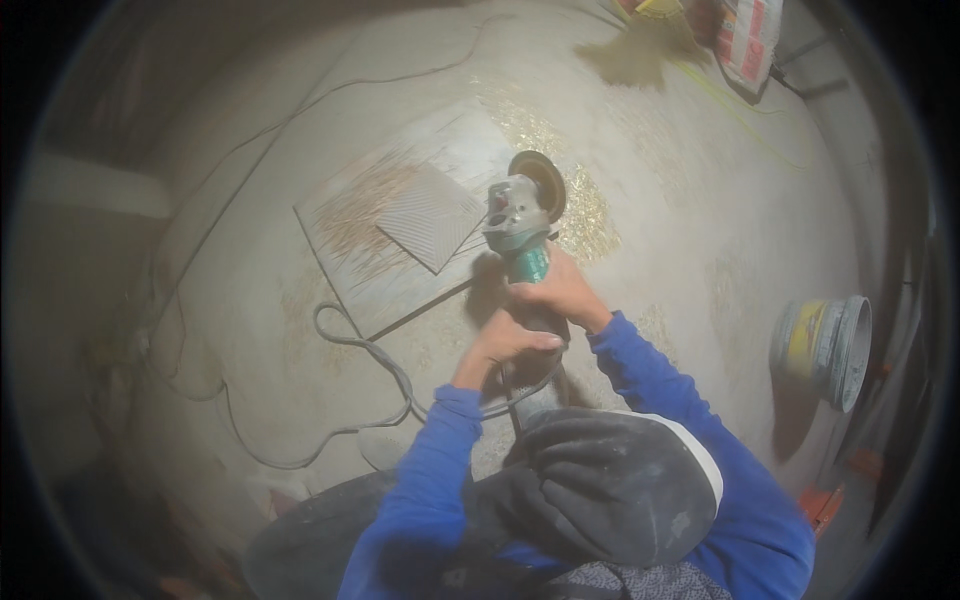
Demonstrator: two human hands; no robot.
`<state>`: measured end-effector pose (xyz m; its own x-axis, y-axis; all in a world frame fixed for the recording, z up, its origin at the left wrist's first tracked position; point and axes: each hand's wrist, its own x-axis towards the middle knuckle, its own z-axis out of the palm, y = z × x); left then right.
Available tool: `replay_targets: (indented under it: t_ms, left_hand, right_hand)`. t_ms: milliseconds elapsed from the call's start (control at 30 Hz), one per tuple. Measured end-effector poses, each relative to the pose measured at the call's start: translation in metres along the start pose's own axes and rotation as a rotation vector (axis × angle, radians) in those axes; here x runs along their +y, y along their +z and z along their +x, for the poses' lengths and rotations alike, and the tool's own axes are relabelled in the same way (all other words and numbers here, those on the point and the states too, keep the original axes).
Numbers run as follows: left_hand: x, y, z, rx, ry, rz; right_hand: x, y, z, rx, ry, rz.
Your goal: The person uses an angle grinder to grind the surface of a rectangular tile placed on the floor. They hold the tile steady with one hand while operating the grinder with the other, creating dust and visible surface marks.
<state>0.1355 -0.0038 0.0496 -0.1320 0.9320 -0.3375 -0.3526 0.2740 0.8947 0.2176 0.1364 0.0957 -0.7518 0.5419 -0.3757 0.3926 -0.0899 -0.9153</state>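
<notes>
Both my hands are wrapped round an angle grinder (517, 212) with a grey metal head and a green body. My right hand (566, 290) grips the body just behind the head. Lower down, my left hand (503, 346) closes on the rear part, which the fingers partly hide. A dark round disc (540, 182) sits at the grinder's far right side, raised above the floor. Left of the grinder, a small ridged square tile piece (432, 218) lies on a larger flat board (345, 290) marked with reddish-brown streaks.
A grey power cord (395, 372) loops across the floor left of my knees. Shiny debris (590, 215) is scattered beyond the grinder. At the right, a bucket (825, 350) lies on its side. A broom (640, 45) and a red-and-white sack (750, 42) are at the far right.
</notes>
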Motion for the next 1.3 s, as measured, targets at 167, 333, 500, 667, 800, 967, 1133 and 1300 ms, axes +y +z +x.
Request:
replay_targets:
  t_ms: [167,333,500,667,800,967,1133,1300]
  left_hand:
    - [0.017,-0.106,-0.011,0.539,-0.219,0.368]
    - [0.002,-0.150,0.008,0.768,0.043,1.113]
    - [-0.008,-0.146,0.022,0.714,-0.192,1.248]
    - [-0.005,-0.138,0.020,0.737,-0.224,1.229]
    - [0.005,-0.136,0.020,0.725,-0.269,1.212]
    - [0.011,-0.134,0.021,0.730,-0.272,1.203]
    - [0.010,-0.132,0.021,0.731,-0.274,1.208]
    - [0.008,-0.130,0.020,0.737,-0.255,1.195]
  right_hand:
    - [0.009,0.024,0.022,0.073,-0.070,-0.301]
    - [0.016,0.044,0.040,-0.070,0.029,-0.380]
    - [0.017,0.055,0.042,-0.071,0.012,-0.414]
    - [0.011,0.056,0.043,-0.072,0.036,-0.448]
    - [0.006,0.056,0.040,-0.085,0.069,-0.411]
    - [0.008,0.059,0.039,-0.081,0.079,-0.459]
    - [0.011,0.061,0.040,-0.080,0.074,-0.486]
    - [0.009,0.062,0.040,-0.084,0.104,-0.483]
